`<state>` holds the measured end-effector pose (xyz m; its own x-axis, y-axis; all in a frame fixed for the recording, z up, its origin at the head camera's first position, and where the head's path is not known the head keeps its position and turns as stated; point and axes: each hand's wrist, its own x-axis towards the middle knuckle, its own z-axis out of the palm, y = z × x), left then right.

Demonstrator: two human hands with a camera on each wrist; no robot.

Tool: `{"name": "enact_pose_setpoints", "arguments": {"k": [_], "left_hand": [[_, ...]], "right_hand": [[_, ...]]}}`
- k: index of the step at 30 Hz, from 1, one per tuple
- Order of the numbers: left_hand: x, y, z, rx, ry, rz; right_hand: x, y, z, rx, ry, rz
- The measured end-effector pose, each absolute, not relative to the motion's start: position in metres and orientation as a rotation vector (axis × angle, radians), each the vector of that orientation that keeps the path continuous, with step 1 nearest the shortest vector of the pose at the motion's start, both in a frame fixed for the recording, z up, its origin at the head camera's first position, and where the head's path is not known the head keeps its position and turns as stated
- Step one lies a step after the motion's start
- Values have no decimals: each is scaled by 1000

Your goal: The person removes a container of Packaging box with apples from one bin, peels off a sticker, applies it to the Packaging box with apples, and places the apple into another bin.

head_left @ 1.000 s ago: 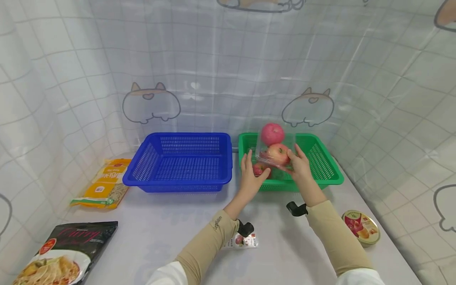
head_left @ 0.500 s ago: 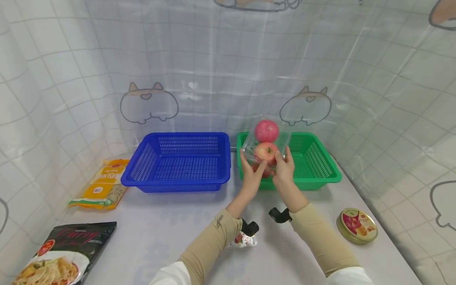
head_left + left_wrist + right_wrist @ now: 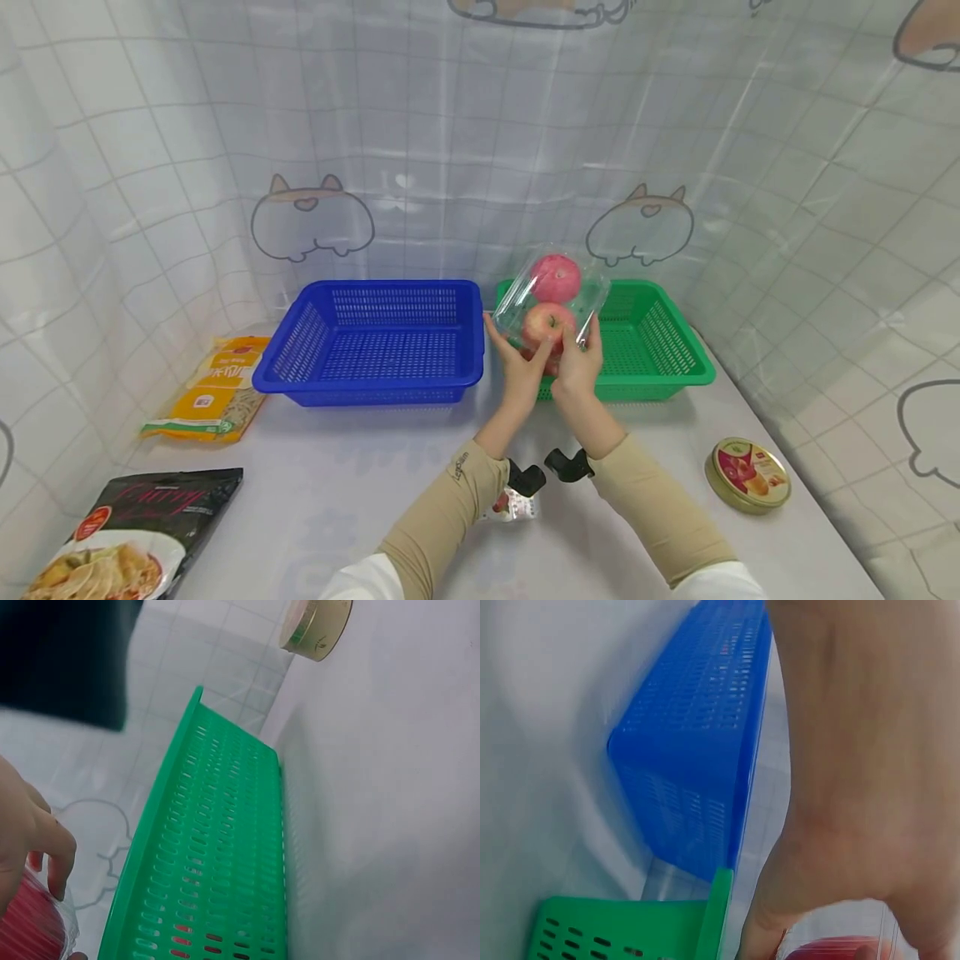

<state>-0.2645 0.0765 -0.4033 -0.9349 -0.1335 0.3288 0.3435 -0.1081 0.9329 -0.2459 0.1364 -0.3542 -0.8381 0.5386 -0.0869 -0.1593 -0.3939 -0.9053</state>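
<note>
Over the left part of the green basket (image 3: 660,380) I hold a clear plastic box (image 3: 592,287) of apples, tilted with its far end raised. Through its wall show a pink-red apple (image 3: 556,278) and, nearer me, a paler red-yellow apple (image 3: 546,321). My left hand (image 3: 520,372) grips the near left side, thumb on top and forefinger stretched along the edge. At the near right side my right hand (image 3: 581,362) grips the box, its thumb against it. More red fruit (image 3: 552,365) shows just below, partly hidden by the hands.
A blue basket (image 3: 375,395) stands to the left. Farther left lie a yellow food bag (image 3: 217,387) and a black curry packet (image 3: 142,521). A round tin (image 3: 748,475) sits at right. A small printed packet (image 3: 517,505) lies in front, partly hidden by my left forearm and wrist camera.
The box has shifted left and turned clockwise. My right hand has moved left with it, close to my left hand, which has come from beside the box to grip it.
</note>
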Motion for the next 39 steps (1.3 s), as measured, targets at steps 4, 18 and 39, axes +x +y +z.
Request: {"name": "enact_pose_setpoints", "arguments": {"k": [4,18,39], "left_hand": [[-265,75,-404,-233,-1833,-2139],[-265,72,-403,-241,-1745,-2225],[-265,26,-386,-267,-1870,-2533]], "right_hand": [[-244,133,-357,-489,-1397,2247],[-240,138,-360,-426,-1593,2219],[-241,228,-339,-136,-2035,2116]]}}
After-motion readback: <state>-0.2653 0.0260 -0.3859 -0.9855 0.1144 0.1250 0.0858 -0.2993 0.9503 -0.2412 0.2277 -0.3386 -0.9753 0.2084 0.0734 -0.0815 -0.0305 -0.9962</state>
